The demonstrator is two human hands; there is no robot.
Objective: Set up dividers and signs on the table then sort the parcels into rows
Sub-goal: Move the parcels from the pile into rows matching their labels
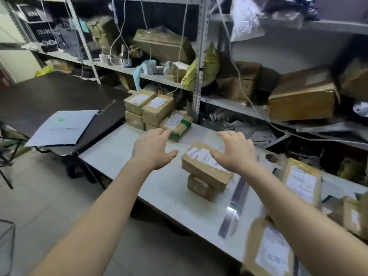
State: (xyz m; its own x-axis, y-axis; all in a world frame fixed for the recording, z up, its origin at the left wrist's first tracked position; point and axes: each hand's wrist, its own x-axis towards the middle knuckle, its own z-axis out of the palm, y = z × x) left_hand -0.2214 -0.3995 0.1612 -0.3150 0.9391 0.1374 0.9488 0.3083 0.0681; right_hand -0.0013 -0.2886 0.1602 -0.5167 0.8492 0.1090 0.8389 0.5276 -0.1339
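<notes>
Left grip [153, 151] and right grip [237, 154] open, fingers spread, empty, poised around cardboard parcel [207, 172] atop a smaller box [200, 188] on table [159, 186]; probably light, stiff, best clasped by opposite side walls.

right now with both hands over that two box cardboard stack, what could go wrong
1. The top brown cardboard parcel sits skewed, overhanging the smaller brown box beneath; a nudge from the open left hand or right hand may tip it off.
2. If it slides right, it could knock the shiny metal divider strip lying flat on the white table askew.
</notes>
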